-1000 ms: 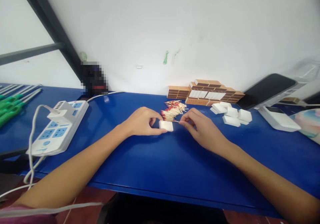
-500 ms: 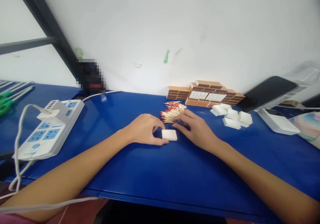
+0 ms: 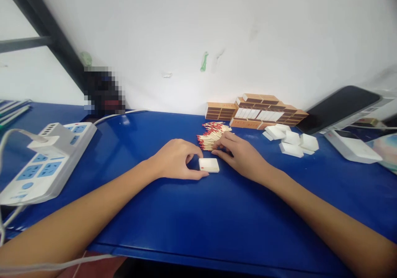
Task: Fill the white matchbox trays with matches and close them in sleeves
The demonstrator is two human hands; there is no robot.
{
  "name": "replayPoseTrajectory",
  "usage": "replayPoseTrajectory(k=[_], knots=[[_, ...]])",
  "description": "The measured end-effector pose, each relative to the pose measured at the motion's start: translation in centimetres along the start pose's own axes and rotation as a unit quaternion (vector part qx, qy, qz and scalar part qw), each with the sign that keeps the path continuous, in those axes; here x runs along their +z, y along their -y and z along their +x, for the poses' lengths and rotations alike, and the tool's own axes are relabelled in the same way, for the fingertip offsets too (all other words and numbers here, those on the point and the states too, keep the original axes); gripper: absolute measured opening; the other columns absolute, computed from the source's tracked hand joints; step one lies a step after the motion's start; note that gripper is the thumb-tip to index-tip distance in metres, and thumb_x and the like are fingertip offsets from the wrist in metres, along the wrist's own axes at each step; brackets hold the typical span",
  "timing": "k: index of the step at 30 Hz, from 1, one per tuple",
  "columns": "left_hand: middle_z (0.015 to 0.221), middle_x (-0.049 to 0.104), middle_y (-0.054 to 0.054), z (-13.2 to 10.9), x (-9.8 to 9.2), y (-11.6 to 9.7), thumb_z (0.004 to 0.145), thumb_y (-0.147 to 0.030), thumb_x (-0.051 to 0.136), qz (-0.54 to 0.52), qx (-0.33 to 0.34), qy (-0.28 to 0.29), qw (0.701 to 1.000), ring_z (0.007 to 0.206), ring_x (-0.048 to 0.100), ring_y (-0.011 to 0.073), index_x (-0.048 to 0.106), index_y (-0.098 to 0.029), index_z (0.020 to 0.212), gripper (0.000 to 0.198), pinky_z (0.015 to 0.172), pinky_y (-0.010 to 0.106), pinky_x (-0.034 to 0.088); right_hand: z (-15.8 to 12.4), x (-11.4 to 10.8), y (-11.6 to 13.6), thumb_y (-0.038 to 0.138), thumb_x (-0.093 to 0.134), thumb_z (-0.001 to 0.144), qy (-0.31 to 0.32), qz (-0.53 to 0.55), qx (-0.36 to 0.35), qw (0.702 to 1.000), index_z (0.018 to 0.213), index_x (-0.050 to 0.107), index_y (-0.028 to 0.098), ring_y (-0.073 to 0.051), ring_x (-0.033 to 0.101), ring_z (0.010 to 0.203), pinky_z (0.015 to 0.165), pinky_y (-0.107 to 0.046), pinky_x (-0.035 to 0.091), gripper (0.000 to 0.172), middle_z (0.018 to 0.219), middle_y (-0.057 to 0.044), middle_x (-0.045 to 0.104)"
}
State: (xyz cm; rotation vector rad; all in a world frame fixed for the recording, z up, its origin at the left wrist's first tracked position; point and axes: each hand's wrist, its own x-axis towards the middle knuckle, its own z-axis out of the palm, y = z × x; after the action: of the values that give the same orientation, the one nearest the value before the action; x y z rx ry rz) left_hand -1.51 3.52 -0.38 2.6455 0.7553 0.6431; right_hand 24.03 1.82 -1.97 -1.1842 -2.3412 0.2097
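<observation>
A small white matchbox tray point(image 3: 209, 165) lies on the blue table, with a speck of red at its left end. My left hand point(image 3: 178, 160) curves around the left side of this tray, thumb at the near edge and fingers at the far edge. Just behind it is a heap of loose matches point(image 3: 212, 136), pale sticks with red heads. At the heap's near right side, my right hand point(image 3: 240, 156) has its thumb and fingertips closed together among the sticks. What lies between those fingertips is hidden.
Brown matchboxes point(image 3: 259, 109) are stacked against the wall. Several white trays point(image 3: 291, 139) lie in a loose group at the right, before a leaning dark-screened device point(image 3: 344, 106). A power strip point(image 3: 49, 166) with a plugged-in adapter and white cable occupies the left.
The view has shifted slightly to the right. My right fingertips have closed in at the matches, and red now shows in the tray. My left hand keeps its hold.
</observation>
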Motion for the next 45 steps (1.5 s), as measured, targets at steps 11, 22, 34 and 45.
replayPoseTrajectory(k=[11,22,34,45], knots=[[0.078,0.074,-0.001,0.1,-0.4,-0.4,0.086,-0.05,0.075,0.087,0.015,0.018,0.996,0.061,0.063,0.0129,0.077,-0.021,0.093,0.03,0.055,0.027,0.04,-0.9,-0.5,-1.0,0.026,0.055,0.103,0.016,-0.03,0.027,0.999,0.093,0.059,0.022,-0.02,0.062,0.078,0.066,-0.033,0.048,0.012,0.096,-0.006,0.064],[0.077,0.073,0.0,0.1,0.2,-0.6,0.091,-0.053,0.07,0.124,0.022,0.008,0.992,0.064,0.065,0.0144,0.075,-0.02,0.093,0.034,0.058,0.028,0.04,-2.4,-0.7,2.3,0.032,0.049,0.108,0.009,-0.085,-0.032,0.996,0.097,0.059,0.023,-0.021,0.064,0.077,0.06,-0.034,0.047,0.017,0.096,-0.006,0.065],[0.079,0.073,-0.002,-0.1,0.2,-0.8,0.093,-0.052,0.069,0.112,0.024,0.008,0.993,0.064,0.064,0.0121,0.076,-0.019,0.101,0.034,0.06,0.028,0.04,-2.9,-2.3,2.4,0.026,0.056,0.105,0.07,0.01,-0.019,0.997,0.103,0.06,0.023,-0.018,0.063,0.081,0.071,-0.03,0.05,0.006,0.102,-0.005,0.065],[0.078,0.072,-0.001,-0.1,0.3,-0.7,0.093,-0.052,0.069,0.115,0.033,0.003,0.993,0.065,0.064,0.0125,0.075,-0.018,0.096,0.035,0.06,0.028,0.041,-2.6,-1.6,3.9,0.02,0.056,0.104,0.045,0.07,0.027,0.996,0.096,0.062,0.021,-0.014,0.059,0.075,0.066,-0.027,0.046,0.01,0.095,-0.003,0.062]])
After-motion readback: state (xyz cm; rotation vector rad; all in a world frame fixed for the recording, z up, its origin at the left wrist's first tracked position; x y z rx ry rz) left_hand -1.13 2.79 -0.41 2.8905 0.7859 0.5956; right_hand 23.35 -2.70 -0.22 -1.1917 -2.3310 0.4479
